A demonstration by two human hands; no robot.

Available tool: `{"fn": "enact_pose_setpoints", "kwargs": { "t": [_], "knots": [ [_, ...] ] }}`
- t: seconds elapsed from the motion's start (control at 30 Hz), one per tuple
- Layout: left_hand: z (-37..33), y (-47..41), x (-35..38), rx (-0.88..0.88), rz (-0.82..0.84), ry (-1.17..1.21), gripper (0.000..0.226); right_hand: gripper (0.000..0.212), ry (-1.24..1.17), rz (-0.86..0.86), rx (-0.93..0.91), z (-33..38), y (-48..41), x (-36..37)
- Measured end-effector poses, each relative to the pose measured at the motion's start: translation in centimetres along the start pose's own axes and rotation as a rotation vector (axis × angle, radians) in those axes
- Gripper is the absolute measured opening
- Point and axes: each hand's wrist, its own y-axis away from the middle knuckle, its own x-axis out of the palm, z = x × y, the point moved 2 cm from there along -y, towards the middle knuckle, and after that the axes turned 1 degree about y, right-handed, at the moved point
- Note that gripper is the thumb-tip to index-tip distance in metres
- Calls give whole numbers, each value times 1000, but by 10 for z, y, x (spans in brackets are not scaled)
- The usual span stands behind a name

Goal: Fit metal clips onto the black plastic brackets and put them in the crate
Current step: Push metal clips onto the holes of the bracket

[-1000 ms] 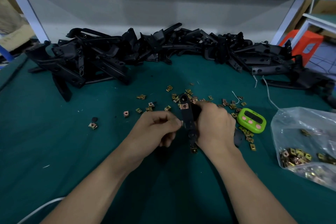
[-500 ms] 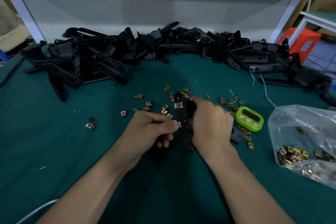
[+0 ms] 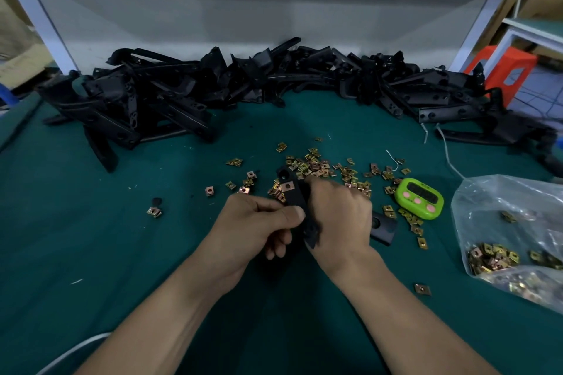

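Observation:
A black plastic bracket (image 3: 294, 196) stands nearly upright between my hands, with one copper-coloured metal clip (image 3: 287, 186) fitted near its top. My right hand (image 3: 338, 213) grips the bracket from the right side. My left hand (image 3: 259, 222) pinches at the bracket's left edge with thumb and forefinger; whatever it pinches there is hidden. Loose metal clips (image 3: 320, 166) lie scattered on the green mat just beyond my hands. A long pile of black brackets (image 3: 243, 85) runs along the back of the table. No crate is in sight.
A clear plastic bag of clips (image 3: 515, 240) lies at the right. A green timer (image 3: 419, 198) sits right of my hands, with a small black part (image 3: 382, 227) beside it. A white cable (image 3: 70, 353) crosses the near left corner. An orange stool (image 3: 502, 70) stands beyond the table.
My hands and the bracket stayed almost in place; the bracket tilted slightly and my left thumb pressed closer against its left edge. The camera shifted a little.

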Motion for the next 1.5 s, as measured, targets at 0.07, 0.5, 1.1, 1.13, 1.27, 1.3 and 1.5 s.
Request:
{"fn": "enact_pose_setpoints", "kwargs": {
  "t": [0.07, 0.5, 1.1, 1.13, 1.27, 1.3, 1.5],
  "knots": [
    [1, 1, 1, -9, 8, 4, 32, 19, 2, -8, 2, 1, 1, 1],
    [-5, -2, -6, 21, 296, 146, 22, 27, -295, -7, 53, -1, 7, -13],
    [5, 1, 6, 407, -251, -268, 48, 44, -150, 84, 192, -20, -3, 5],
    [6, 2, 8, 413, -242, -293, 48, 43, -148, 84, 198, -21, -3, 7],
    [6, 6, 13, 461, -203, -412, 51, 45, -113, 125, 216, -22, -6, 13],
    [5, 6, 14, 456, -187, -428, 54, 42, -111, 127, 217, -22, -7, 14],
    [0, 7, 17, 350, -87, -350, 66, 20, -106, 63, 251, -19, -3, 1]
  ]
}}
